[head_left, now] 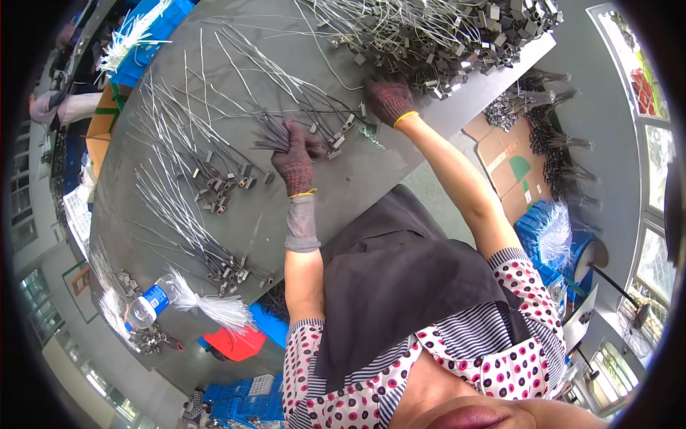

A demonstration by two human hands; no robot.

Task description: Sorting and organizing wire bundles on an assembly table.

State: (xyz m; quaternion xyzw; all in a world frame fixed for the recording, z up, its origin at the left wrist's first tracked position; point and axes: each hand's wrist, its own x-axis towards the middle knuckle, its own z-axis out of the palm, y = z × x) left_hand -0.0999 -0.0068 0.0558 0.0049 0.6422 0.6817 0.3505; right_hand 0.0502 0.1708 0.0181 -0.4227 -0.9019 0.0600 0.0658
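Note:
My left hand (294, 163), in a dark red-flecked knit glove with a yellow cuff, is closed around a bundle of short thin dark strands (271, 136) over the grey table. Just beyond its fingers lie cable leads (314, 100) with pale wire tails and small metal-cased ends. My right hand (389, 100), gloved the same way, reaches to the near edge of a large heap of similar leads (457, 39). Its fingers blend into the dark parts, so their grip cannot be made out. Two more groups of leads (207, 150) (189, 229) are spread left of my left hand.
A plastic bottle (148, 306) lies by white ties (214, 309) at the table's near left edge. Cardboard (511, 164) with bundled leads (557, 136) is on the right floor, near blue bins (536, 232). A red stool (236, 343) stands below the table. Another person (68, 107) is far left.

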